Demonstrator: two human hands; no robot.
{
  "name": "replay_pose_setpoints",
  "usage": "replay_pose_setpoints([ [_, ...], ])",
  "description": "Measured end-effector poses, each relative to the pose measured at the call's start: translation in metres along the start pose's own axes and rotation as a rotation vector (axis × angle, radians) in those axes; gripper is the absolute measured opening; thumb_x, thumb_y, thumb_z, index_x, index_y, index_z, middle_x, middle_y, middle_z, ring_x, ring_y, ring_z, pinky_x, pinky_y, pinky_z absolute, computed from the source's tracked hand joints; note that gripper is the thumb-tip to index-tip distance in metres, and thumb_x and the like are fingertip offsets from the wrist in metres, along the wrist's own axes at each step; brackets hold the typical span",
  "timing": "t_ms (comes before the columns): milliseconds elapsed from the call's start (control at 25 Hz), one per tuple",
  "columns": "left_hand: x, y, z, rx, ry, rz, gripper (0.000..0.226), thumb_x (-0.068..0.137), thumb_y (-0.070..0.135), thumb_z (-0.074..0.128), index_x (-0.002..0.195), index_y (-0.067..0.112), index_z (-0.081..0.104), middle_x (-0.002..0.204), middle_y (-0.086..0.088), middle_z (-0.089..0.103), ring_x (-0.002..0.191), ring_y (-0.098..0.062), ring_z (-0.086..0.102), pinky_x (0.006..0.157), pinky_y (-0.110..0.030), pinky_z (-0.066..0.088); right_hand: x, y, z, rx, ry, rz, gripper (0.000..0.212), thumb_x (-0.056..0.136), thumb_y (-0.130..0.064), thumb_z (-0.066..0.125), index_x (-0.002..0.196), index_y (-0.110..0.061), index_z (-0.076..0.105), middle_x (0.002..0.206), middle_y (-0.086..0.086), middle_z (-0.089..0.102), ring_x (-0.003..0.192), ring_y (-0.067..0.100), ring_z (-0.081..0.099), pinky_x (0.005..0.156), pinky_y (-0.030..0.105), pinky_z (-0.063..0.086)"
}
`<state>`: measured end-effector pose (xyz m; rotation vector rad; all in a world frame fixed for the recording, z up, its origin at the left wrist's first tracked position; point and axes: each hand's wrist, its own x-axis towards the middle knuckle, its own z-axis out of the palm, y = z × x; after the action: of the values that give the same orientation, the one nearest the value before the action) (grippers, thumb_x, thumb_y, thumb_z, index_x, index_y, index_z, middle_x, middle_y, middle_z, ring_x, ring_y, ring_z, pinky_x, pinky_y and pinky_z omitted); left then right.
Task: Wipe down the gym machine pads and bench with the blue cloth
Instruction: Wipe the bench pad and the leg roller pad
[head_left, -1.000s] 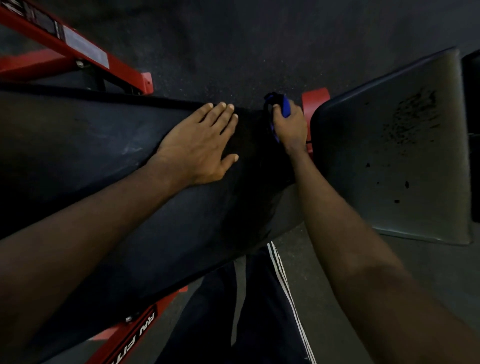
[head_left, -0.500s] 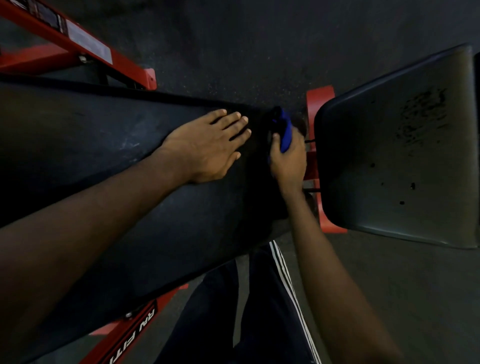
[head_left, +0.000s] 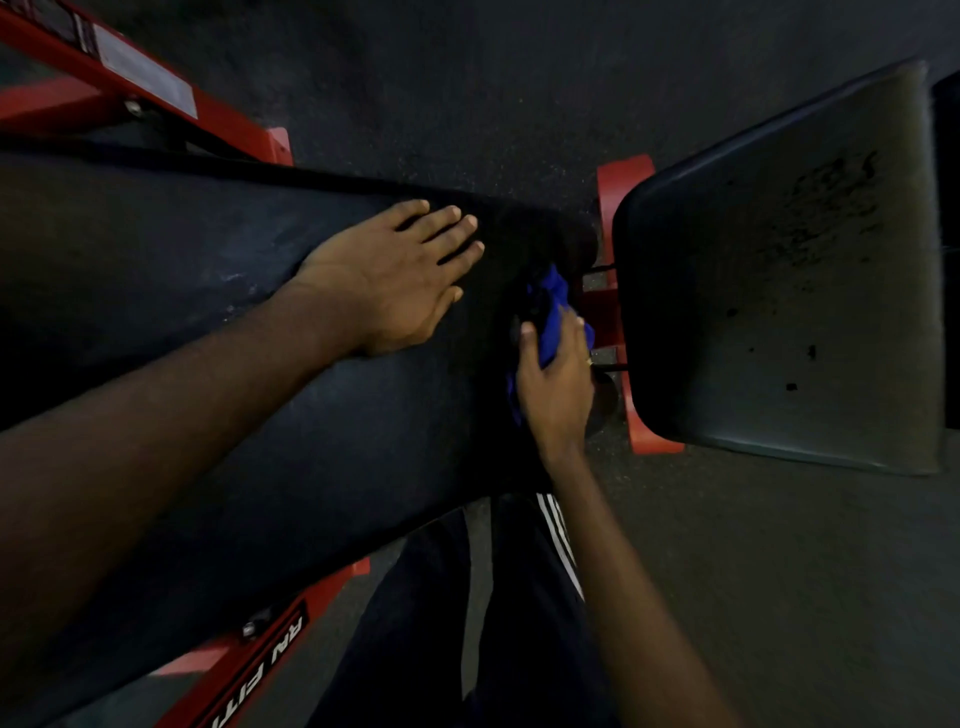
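Gym, black padded bench (head_left: 218, 322) on red steel frame (head_left: 156, 93), dark rubber floor (head_left: 467, 78)

Bench pad (head_left: 311, 415) matt black vinyl — seat pad (head_left: 779, 312) scuffed, frame (head_left: 613, 187) glossy red metal.

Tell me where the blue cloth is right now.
Head view, just right of centre: the blue cloth is bunched in the right hand at the end of the long black pad, next to the seat pad.
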<state>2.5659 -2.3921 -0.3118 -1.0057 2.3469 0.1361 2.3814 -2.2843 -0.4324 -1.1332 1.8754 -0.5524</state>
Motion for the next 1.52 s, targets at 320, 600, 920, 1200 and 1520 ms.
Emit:
replay_pose_setpoints([
  [320,0.002,0.000,0.004,0.016,0.007,-0.003,0.063,0.101,0.041,0.004,0.158,0.014,0.005,0.165,-0.009,0.004,0.153,-0.024,0.006,0.123,-0.042,0.009,0.141,-0.027,0.000,-0.015,-0.067,-0.031,0.046,0.098,-0.044,0.051,0.138,-0.022,0.055,0.134,0.004,0.060,0.125,0.022,0.056,0.105,0.037,0.044],
  [600,0.003,0.002,0.003,0.029,0.018,-0.018,0.063,0.101,0.040,0.008,0.158,0.013,0.011,0.165,-0.010,0.009,0.152,-0.026,0.010,0.123,-0.043,0.012,0.122,-0.067,0.008,-0.003,-0.173,-0.299,0.037,0.094,-0.048,0.058,0.127,-0.032,0.064,0.122,-0.012,0.067,0.118,0.009,0.060,0.092,0.025,0.044],
  [920,0.003,0.003,0.001,0.021,0.006,-0.012,0.061,0.103,0.041,0.007,0.158,0.015,0.006,0.165,-0.009,0.004,0.153,-0.024,0.006,0.123,-0.042,0.008,0.186,-0.028,-0.002,-0.027,-0.158,0.115,0.045,0.100,-0.051,0.050,0.135,-0.024,0.056,0.124,0.005,0.064,0.115,0.025,0.060,0.087,0.029,0.044],
  [1200,0.004,0.002,0.003,0.030,0.009,-0.003,0.062,0.101,0.041,0.005,0.158,0.014,0.005,0.165,-0.009,0.004,0.153,-0.025,0.006,0.123,-0.043,0.010,0.050,0.013,-0.012,0.030,0.004,0.191,0.046,0.100,-0.047,0.049,0.138,-0.021,0.053,0.127,0.003,0.061,0.120,0.028,0.058,0.093,0.034,0.044],
  [1520,0.005,0.002,0.000,0.018,-0.021,-0.001,0.063,0.101,0.042,0.004,0.158,0.016,0.002,0.166,-0.008,0.001,0.153,-0.023,0.003,0.124,-0.042,0.007,-0.049,0.022,-0.004,0.070,0.008,0.016,0.047,0.100,-0.038,0.050,0.145,-0.024,0.047,0.149,-0.003,0.049,0.144,0.017,0.036,0.113,0.029,0.034],
])
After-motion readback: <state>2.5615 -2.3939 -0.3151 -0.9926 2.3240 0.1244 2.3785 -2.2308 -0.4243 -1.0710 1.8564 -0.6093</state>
